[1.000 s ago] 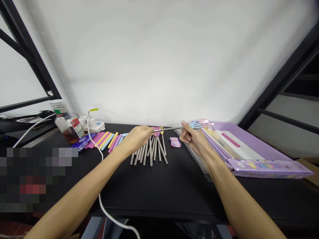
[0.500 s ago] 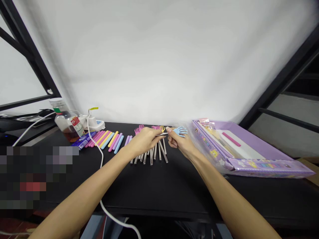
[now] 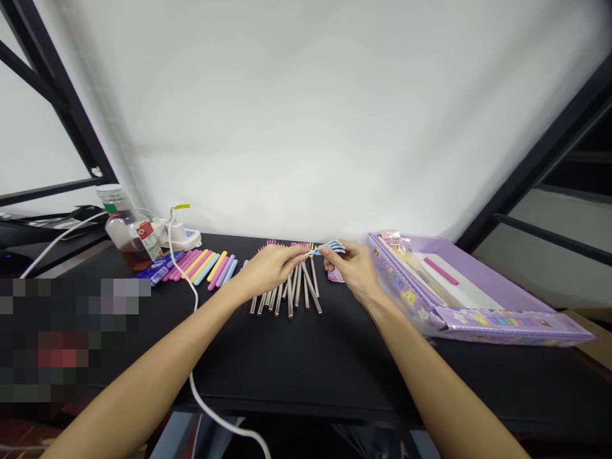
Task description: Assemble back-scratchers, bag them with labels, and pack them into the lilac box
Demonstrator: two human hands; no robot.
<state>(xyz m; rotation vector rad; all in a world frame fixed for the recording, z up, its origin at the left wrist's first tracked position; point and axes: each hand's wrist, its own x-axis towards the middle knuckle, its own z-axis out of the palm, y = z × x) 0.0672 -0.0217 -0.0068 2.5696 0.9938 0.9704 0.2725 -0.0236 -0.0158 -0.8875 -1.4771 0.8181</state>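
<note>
My left hand [image 3: 275,269] is closed, pinching the thin rod end of a back scratcher between thumb and fingers. Its light-blue claw head [image 3: 333,246] is shaped like a small hand and points to the right. My right hand [image 3: 352,266] is closed on that blue head. Below and behind my left hand lies a bunch of metal back scratcher rods [image 3: 290,301] with pink and yellow claw heads [image 3: 302,245], partly hidden by the hand. A small pink piece [image 3: 335,276] shows under my right fingers.
Pink, yellow, blue and purple handles [image 3: 204,268] lie in a row at left. Beside them are a blue packet [image 3: 160,269], a glass jar [image 3: 125,233] and a power strip [image 3: 186,239]. A white cable [image 3: 195,357] crosses the black table. A purple box [image 3: 497,268] stands right.
My right hand has turned and moved its grip onto the blue head, which now appears edge-on and further left. The small pink piece has come into view beneath it.
</note>
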